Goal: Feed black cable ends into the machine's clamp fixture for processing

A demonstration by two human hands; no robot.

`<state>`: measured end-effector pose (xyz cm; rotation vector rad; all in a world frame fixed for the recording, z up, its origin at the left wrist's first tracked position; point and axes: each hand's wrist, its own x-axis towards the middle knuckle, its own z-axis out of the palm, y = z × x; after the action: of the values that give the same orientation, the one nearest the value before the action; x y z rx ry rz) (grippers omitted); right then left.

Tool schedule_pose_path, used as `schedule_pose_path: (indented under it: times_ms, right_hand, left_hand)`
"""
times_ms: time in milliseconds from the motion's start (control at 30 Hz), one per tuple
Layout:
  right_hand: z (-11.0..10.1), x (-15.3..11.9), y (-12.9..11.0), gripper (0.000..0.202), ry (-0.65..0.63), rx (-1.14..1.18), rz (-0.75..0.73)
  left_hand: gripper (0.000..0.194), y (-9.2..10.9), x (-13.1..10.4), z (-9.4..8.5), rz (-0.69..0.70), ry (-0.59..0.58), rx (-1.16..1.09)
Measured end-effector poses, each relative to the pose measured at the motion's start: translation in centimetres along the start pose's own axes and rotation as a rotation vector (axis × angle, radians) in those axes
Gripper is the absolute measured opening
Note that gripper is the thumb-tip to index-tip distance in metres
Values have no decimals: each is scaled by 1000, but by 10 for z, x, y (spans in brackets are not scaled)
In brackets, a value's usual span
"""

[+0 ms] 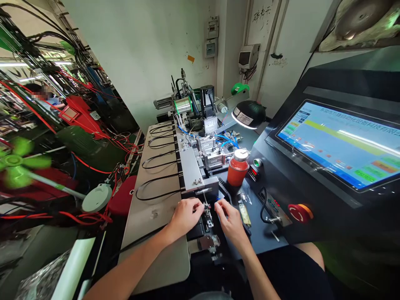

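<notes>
My left hand [187, 214] is closed in a pinch at the left side of a small metal fixture [208, 216]. Opposite it, my right hand [229, 218] has thumb and forefinger pressed together just right of the fixture. Whatever the fingertips hold is too small to make out. Behind both hands, a silver rail cover [191, 168] runs back along the machine. Black cable loops [158, 179] lie in a row on the beige board [140, 221] to the left, their ends reaching the rail.
An orange-red bottle [237, 168] with a white cap stands behind my right hand. Right of it are a touchscreen [340, 143] and a red emergency-stop button [300, 212]. A black lamp [249, 114] hangs over the mechanism. At far left are a green fan [14, 160] and a person [46, 100].
</notes>
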<state>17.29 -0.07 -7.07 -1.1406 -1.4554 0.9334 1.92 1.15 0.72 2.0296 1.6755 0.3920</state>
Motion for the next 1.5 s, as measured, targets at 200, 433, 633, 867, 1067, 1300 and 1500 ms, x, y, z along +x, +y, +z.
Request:
schedule_pose_path:
  times_ms: [200, 433, 633, 867, 1067, 1300, 1500]
  right_hand:
    - [14, 11, -2, 34, -78, 103, -36]
    - [24, 8, 7, 35, -14, 210, 1]
    - [27, 8, 11, 36, -12, 233, 24]
    - [11, 3, 5, 36, 83, 66, -36]
    - [2, -8, -6, 27, 84, -184, -286]
    - [-31, -19, -9, 21, 397, -300, -308]
    - [-45, -26, -21, 18, 411, -232, -361]
  left_hand:
    - [25, -1, 0, 1, 53, 13, 34]
    - [23, -14, -15, 6, 326, 181, 296]
    - [29, -15, -17, 6, 608, 152, 669]
    - [20, -17, -18, -2, 412, 140, 428]
    - [20, -20, -20, -3, 270, 85, 438]
    - [22, -15, -21, 0, 258, 72, 440]
    - [24, -21, -23, -41, 138, 73, 358]
